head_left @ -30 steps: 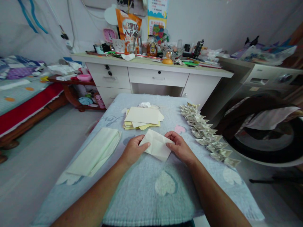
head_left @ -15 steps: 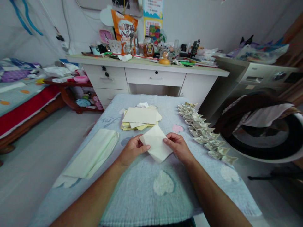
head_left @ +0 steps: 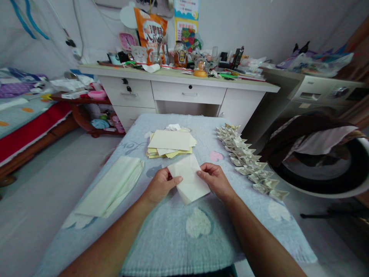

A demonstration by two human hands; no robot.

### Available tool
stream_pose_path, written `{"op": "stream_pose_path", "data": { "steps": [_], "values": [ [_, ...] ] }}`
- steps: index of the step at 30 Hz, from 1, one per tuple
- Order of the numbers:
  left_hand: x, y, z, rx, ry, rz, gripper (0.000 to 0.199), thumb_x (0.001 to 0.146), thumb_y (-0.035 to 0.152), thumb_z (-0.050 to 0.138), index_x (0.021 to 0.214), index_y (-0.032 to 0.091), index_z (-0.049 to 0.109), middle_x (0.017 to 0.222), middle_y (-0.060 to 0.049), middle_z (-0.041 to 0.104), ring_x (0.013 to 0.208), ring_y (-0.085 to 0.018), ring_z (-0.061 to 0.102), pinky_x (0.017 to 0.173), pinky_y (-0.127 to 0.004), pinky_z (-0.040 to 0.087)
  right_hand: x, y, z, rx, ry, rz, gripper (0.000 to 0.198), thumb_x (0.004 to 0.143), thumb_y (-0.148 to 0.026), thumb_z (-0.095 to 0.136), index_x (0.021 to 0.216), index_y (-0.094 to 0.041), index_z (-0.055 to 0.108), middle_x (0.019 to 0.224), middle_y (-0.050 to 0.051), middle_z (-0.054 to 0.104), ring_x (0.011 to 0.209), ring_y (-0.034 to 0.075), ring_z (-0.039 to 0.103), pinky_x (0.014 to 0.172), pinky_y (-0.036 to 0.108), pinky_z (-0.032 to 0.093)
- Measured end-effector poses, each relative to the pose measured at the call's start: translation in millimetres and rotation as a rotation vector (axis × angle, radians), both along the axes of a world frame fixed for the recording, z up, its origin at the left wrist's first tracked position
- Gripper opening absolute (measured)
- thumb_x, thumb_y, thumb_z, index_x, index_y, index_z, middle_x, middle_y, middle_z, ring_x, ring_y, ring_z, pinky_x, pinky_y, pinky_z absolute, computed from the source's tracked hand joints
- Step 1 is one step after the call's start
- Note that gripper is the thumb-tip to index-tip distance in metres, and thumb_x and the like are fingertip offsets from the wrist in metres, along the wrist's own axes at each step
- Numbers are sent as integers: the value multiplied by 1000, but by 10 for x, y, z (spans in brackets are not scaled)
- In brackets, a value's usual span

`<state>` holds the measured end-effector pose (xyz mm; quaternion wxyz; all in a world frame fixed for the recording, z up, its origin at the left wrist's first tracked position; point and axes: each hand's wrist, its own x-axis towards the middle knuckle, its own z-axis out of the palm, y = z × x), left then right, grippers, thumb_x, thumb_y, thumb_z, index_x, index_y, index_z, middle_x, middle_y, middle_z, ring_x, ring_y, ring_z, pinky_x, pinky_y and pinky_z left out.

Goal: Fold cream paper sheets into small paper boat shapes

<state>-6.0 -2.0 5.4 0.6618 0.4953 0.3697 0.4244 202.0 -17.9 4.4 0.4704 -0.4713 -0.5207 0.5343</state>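
Observation:
Between my two hands is a folded sheet of off-white paper (head_left: 190,179), tilted, with crease lines across it. My left hand (head_left: 161,182) pinches its left edge, thumb on top and fingers underneath. At the right edge, my right hand (head_left: 216,179) grips it the same way. Just beyond the sheet lies a stack of white and yellow paper (head_left: 170,140). Folded pale-green paper sheets (head_left: 112,186) rest left of my left hand. Several folded paper boats (head_left: 248,161) stand in rows at the right of the table.
A blue patterned cloth (head_left: 161,238) covers the table. Behind it stands a white desk (head_left: 188,94) with a jar (head_left: 180,55) and an orange bag (head_left: 151,36) on top. A washing machine (head_left: 317,92) with laundry in its open door is at right, a bed (head_left: 31,123) at left.
The paper in my hands has turned a little, its lower corner shifting left and toward me. Both hands keep their hold.

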Motion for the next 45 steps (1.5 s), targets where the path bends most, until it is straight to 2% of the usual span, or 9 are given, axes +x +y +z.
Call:
{"op": "stream_pose_path", "data": {
  "steps": [8,20,23,26,28,34,39,41,45],
  "values": [
    [1,11,-21,-11,-21,21,48,66,29,77,109,11,63,101,-11,74,88,-24,69,86,-37,52,-1,13,-15,-21,39,-29,29,75,-43,69,70,-16,59,62,-3,54,53,9,44,50,20,33],
    [0,32,-61,128,60,59,43,75,29,69,113,14,58,103,-8,71,85,-19,67,82,-31,50,-17,27,-15,-12,-46,-5,29,76,-42,65,67,-16,55,59,-3,49,53,9,41,51,21,31],
    [-7,31,-88,171,202,89,38,77,31,65,111,16,55,87,-4,71,73,-16,65,69,-26,49,-6,39,2,49,-238,-5,26,78,-38,60,63,-17,53,57,-4,46,53,10,40,52,22,30],
    [-2,22,-115,271,464,140,39,78,31,63,113,19,51,66,3,64,56,-13,58,55,-21,39,3,45,14,178,-582,-52,21,78,-29,57,60,-18,55,57,-3,50,61,12,45,59,23,33],
    [13,13,-119,334,609,172,44,78,31,62,118,20,47,61,6,59,53,-13,55,52,-21,35,3,41,27,225,-761,-88,19,77,-25,56,59,-18,57,58,-2,53,65,14,48,63,24,33],
    [83,-9,-62,444,900,198,51,80,32,59,126,19,40,59,7,54,54,-15,54,54,-23,33,-17,17,89,176,-906,-95,20,78,-25,55,60,-17,59,58,-1,57,59,12,50,62,25,30],
    [104,2,-94,510,1031,194,55,79,30,61,128,19,37,68,4,57,62,-17,57,59,-26,37,-23,21,82,147,-1032,-113,20,79,-23,55,61,-17,62,60,0,60,60,13,49,64,26,27],
    [97,9,-117,586,1045,202,48,77,26,64,120,20,45,78,1,58,73,-18,58,66,-28,41,-26,25,66,137,-1111,-127,19,79,-22,55,62,-18,63,61,1,62,62,14,49,65,27,26],
    [61,22,-120,760,1064,119,12,76,22,65,87,20,60,89,-4,58,90,-22,55,81,-34,43,-37,19,32,131,-1226,-130,18,80,-23,55,64,-18,63,65,3,64,69,17,50,68,30,24]
  ]
}}
